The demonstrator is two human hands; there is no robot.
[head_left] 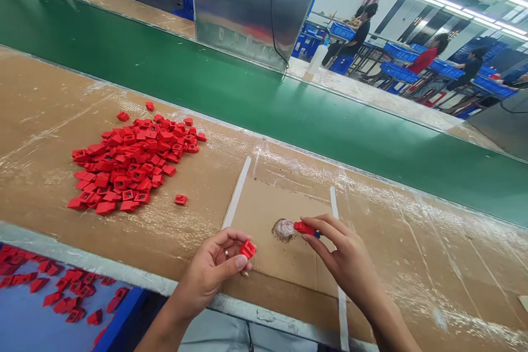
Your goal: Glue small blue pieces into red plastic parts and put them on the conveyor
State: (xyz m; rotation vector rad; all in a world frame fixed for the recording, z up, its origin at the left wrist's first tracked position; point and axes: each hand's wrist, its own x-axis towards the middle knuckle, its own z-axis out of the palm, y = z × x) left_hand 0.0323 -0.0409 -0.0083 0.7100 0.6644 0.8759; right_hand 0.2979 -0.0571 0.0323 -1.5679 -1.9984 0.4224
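Lower centre of frame, above a cardboard sheet (270, 214): left hand (208, 272) is pinching a square red plastic frame (247, 249) between thumb and fingertips, while right hand (344, 258) is clamping a slim, blue-ended red plastic piece (305, 229) between thumb and forefinger. Its tip is sitting at a clear round cap (284, 228) ringed with brown residue; contact cannot be told. A loose pile of red frames (136, 165) is lying left of centre, and more are lying in a blue tray (124, 308) at lower left. Both held parts are appearing light and stiff, possibly slick; outer walls are seeming the surest hold.
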